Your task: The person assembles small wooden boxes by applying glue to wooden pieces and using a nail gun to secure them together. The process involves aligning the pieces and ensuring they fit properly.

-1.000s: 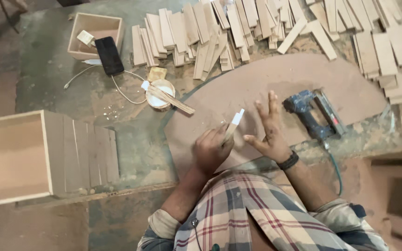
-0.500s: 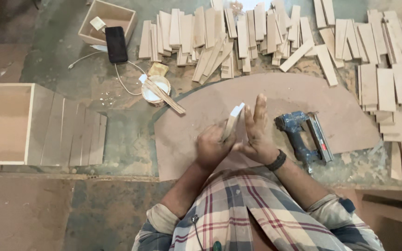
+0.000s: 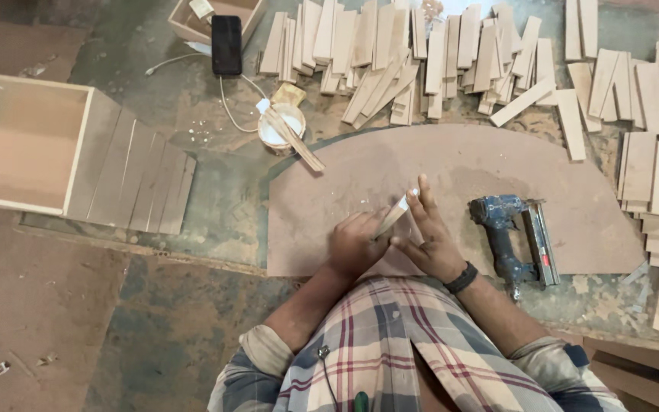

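My left hand (image 3: 354,246) grips the lower end of a small wooden slat (image 3: 395,214) with a white glued tip. My right hand (image 3: 429,236) has its fingers stretched out along the slat's right side, touching it. Both hands hover over a curved brown board (image 3: 451,168) lying on the floor. A blue nail gun (image 3: 514,236) rests on the board just right of my right hand. A white glue pot (image 3: 278,130) with a wooden stick across it stands at the board's upper left corner.
Many cut wooden slats (image 3: 421,53) lie along the top and the right side (image 3: 657,168). An open wooden box (image 3: 62,156) lies at left. A black phone (image 3: 226,44) with a white cable rests by a smaller box (image 3: 192,19).
My right hand has closed in from spread open to pressing its fingers along the slat. The view has shifted, so everything sits lower and more to the right.
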Demonstrator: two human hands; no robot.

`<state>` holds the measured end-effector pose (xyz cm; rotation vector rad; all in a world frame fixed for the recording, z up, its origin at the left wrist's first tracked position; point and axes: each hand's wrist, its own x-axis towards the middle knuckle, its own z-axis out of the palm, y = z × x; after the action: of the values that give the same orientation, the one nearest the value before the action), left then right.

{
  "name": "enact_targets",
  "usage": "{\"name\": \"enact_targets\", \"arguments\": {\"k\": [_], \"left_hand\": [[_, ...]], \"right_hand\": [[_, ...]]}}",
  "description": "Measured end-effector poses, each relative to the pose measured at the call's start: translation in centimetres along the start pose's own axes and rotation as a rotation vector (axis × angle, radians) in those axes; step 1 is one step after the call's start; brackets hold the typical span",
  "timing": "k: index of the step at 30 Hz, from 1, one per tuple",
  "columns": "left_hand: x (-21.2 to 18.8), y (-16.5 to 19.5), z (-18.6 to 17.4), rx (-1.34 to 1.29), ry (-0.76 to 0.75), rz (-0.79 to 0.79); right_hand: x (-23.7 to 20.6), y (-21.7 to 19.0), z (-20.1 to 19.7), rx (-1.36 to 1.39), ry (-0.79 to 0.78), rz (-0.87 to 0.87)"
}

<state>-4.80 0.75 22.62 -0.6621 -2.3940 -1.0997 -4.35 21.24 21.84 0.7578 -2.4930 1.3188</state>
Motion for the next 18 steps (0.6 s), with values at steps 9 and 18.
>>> {"name": "enact_targets", "arguments": {"k": [9, 18], "left_hand": [[0.8, -1.5, -1.1, 0.205, -0.019, -0.007], [-1.4, -4.1, -1.0, 0.038, -0.368, 0.042]], "right_hand": [[-1.8, 1.3, 3.0, 0.297, 0.041, 0.436], [-2.9, 5.1, 2.9, 1.231, 0.15, 0.533]]}}
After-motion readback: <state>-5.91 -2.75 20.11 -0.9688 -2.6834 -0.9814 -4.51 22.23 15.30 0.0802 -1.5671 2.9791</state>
